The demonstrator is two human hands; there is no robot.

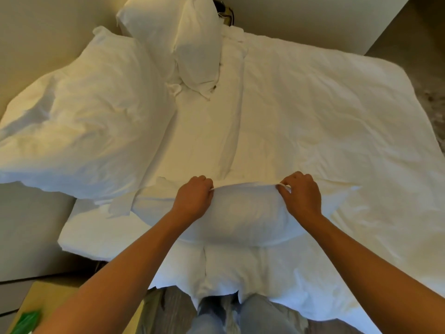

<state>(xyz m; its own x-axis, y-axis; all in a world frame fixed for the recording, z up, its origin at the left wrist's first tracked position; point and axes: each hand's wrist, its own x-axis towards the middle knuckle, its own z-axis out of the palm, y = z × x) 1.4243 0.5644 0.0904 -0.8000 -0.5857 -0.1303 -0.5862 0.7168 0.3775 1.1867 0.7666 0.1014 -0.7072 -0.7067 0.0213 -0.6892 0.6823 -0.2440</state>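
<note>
The plump white fabric pillow lay crosswise at the near edge of the wrinkled white-sheeted bed, directly before the person. The left hand and right hand were each closed, pinching the case's far hem, set well apart. Judgement: both grips should pull level and evenly, so the filling seats squarely without bunching at either corner.

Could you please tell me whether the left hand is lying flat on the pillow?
No, the left hand has its fingers curled round the far edge of the pillow, as does the right hand.
</note>
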